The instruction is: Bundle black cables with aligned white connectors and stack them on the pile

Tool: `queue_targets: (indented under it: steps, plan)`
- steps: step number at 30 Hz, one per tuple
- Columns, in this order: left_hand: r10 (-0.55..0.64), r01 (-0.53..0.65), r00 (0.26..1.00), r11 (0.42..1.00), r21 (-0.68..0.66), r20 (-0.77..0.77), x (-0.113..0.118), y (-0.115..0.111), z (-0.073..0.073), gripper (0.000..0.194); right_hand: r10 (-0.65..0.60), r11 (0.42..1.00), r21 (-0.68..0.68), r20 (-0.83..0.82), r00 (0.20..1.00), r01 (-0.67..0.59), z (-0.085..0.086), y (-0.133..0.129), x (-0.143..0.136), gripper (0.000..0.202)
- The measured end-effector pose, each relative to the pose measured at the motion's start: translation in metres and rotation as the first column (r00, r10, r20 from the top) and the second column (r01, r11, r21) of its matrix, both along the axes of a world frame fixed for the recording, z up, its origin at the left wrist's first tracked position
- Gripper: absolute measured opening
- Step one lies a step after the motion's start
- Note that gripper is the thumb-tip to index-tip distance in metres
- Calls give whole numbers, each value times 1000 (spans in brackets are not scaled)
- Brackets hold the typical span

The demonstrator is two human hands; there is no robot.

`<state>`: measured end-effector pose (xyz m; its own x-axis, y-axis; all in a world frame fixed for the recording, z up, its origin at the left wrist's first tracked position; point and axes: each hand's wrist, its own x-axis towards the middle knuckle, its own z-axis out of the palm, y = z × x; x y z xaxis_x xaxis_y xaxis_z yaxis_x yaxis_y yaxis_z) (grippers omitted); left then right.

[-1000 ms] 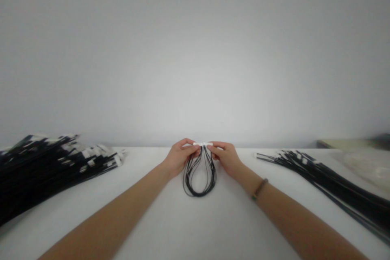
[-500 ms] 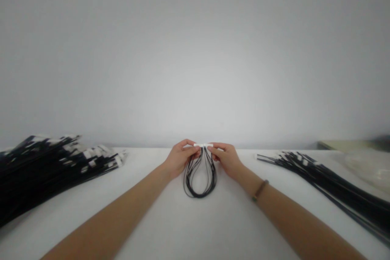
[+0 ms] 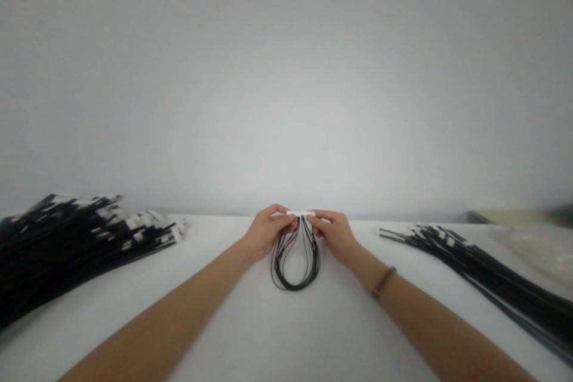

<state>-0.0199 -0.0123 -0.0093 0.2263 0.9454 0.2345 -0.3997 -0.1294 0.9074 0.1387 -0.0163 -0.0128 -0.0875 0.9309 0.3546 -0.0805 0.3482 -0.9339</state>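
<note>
Black wires of a wire harness [image 3: 295, 286] hang in a loop between my hands, above the white table. Its two white connectors [image 3: 301, 213] are held side by side at the top, their ends close together. My left hand [image 3: 268, 231] is closed, thumb and index finger pinching the left connector. On the other side my right hand [image 3: 333, 233] pinches the right connector the same way. Fingertips cover part of each connector, so I cannot tell whether the two touch.
A large pile of black wire harnesses [image 3: 67, 256] with white connectors lies on the left of the white table [image 3: 286, 340]. On the right lies a smaller bundle of harnesses [image 3: 483, 262], with a clear plastic bag [image 3: 546, 250] beyond it. A pale wall [image 3: 286, 101] rises behind.
The view has shifted very slightly. My hands still hold both connectors in the same way, and the wire loop keeps its shape.
</note>
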Motion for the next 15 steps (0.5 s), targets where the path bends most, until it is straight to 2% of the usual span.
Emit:
queue_targets:
  steps: [15]
  plan:
    - [0,0,1000,1000,-5,-1,-1,0,0,23,-28,999,28,27,999,27,3,-3,0,28]
